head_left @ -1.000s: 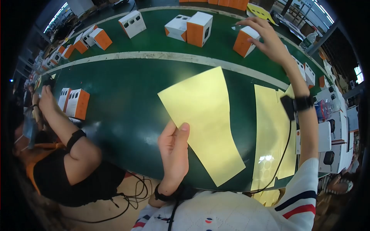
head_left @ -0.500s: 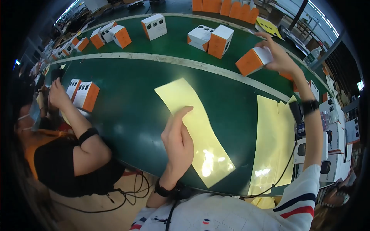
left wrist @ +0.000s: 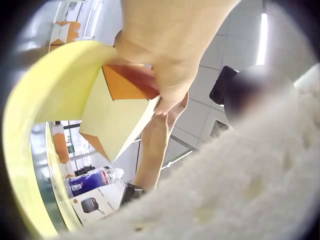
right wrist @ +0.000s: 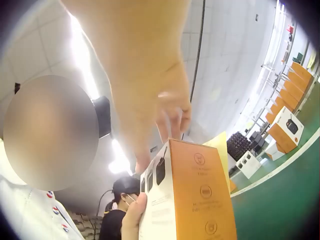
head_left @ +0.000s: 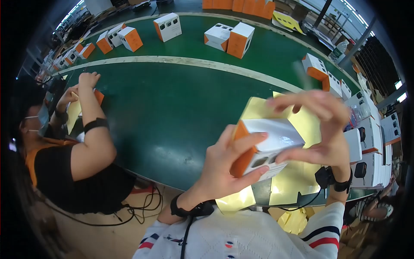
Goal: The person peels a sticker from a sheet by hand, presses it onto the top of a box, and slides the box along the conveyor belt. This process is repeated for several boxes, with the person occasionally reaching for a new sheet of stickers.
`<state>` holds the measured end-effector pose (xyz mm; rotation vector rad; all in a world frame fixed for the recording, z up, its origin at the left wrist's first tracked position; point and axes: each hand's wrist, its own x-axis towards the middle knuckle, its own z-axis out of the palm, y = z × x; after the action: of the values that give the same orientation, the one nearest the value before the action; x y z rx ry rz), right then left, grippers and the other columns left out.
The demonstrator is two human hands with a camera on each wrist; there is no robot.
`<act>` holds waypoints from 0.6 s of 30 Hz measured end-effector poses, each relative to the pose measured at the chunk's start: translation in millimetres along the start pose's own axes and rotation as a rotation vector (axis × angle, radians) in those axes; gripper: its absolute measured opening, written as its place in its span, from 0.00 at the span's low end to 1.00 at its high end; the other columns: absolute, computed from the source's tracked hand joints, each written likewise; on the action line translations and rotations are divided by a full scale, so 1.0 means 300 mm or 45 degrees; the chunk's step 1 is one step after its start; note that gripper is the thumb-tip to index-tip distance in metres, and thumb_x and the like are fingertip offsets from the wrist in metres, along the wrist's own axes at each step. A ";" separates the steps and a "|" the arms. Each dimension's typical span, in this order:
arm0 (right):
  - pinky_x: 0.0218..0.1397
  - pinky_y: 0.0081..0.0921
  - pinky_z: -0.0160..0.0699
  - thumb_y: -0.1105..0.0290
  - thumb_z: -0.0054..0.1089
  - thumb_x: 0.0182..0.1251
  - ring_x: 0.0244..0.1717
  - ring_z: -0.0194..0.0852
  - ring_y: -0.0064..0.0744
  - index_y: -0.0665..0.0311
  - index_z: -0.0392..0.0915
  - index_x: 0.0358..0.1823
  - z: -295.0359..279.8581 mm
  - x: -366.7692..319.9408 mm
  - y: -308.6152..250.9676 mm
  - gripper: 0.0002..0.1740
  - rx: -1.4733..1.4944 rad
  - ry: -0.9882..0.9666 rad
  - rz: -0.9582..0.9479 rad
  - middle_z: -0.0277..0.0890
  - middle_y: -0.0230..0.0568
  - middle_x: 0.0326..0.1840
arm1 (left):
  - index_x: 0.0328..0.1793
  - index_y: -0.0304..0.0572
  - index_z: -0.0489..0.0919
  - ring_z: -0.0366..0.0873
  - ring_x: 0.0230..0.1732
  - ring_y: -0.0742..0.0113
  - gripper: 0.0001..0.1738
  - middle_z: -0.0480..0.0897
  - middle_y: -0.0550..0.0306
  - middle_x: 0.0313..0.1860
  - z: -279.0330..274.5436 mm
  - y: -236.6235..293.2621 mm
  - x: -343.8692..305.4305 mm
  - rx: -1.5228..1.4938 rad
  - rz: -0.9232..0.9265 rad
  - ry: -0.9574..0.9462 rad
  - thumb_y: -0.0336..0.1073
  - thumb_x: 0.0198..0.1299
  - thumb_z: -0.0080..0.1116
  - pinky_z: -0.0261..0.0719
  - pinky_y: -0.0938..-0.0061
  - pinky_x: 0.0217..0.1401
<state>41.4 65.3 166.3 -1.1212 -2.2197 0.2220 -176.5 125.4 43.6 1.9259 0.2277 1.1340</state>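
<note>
Head view looks down, close wrist views up, sharing the box point(head_left: 279, 139).

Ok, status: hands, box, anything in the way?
Left hand gripping white-and-orange box. Right hand open beside it, contact unclear. Curved yellow sheet next to box, possibly in the way.

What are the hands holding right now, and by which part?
The left hand grips a box around its orange side. I can't tell whether the right hand grips it too, or whether the yellow sheet behind it is held.
</note>
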 end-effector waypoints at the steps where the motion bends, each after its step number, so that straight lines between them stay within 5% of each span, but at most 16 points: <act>1: 0.60 0.38 0.69 0.54 0.89 0.41 0.60 0.76 0.47 0.57 0.62 0.68 -0.013 -0.005 -0.004 0.54 0.071 0.115 0.014 0.75 0.60 0.64 | 0.70 0.50 0.72 0.79 0.48 0.56 0.38 0.79 0.51 0.52 0.009 -0.010 -0.005 -0.047 0.023 0.062 0.34 0.52 0.78 0.79 0.65 0.45; 4: 0.58 0.34 0.68 0.55 0.88 0.43 0.66 0.68 0.44 0.59 0.79 0.47 -0.061 -0.019 -0.024 0.32 0.372 0.184 0.131 0.70 0.61 0.68 | 0.64 0.48 0.73 0.76 0.45 0.57 0.32 0.79 0.51 0.50 0.021 -0.009 -0.009 -0.119 0.095 0.210 0.30 0.53 0.76 0.76 0.68 0.41; 8: 0.58 0.31 0.68 0.72 0.82 0.44 0.64 0.71 0.38 0.61 0.86 0.27 0.004 -0.020 -0.075 0.10 0.828 0.121 0.489 0.75 0.56 0.63 | 0.64 0.47 0.72 0.76 0.47 0.56 0.33 0.77 0.46 0.50 -0.008 0.003 -0.013 -0.094 0.098 0.232 0.28 0.53 0.76 0.77 0.67 0.44; 12: 0.64 0.30 0.69 0.81 0.76 0.50 0.57 0.77 0.31 0.65 0.88 0.31 0.039 0.003 -0.089 0.07 0.858 0.136 0.534 0.81 0.47 0.58 | 0.65 0.46 0.72 0.77 0.49 0.56 0.34 0.76 0.46 0.52 -0.029 0.000 -0.024 -0.154 0.062 0.250 0.27 0.52 0.75 0.78 0.66 0.45; 18: 0.61 0.30 0.71 0.81 0.76 0.48 0.57 0.76 0.30 0.64 0.87 0.30 0.089 0.071 -0.099 0.08 0.729 0.113 0.605 0.81 0.45 0.57 | 0.65 0.46 0.72 0.78 0.48 0.57 0.34 0.76 0.47 0.51 -0.104 -0.013 -0.040 -0.120 0.050 0.241 0.27 0.52 0.76 0.78 0.67 0.44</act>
<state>-3.7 66.6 167.6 -1.2642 -1.6178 0.9214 -206.7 139.6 39.8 1.7487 0.2353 1.3317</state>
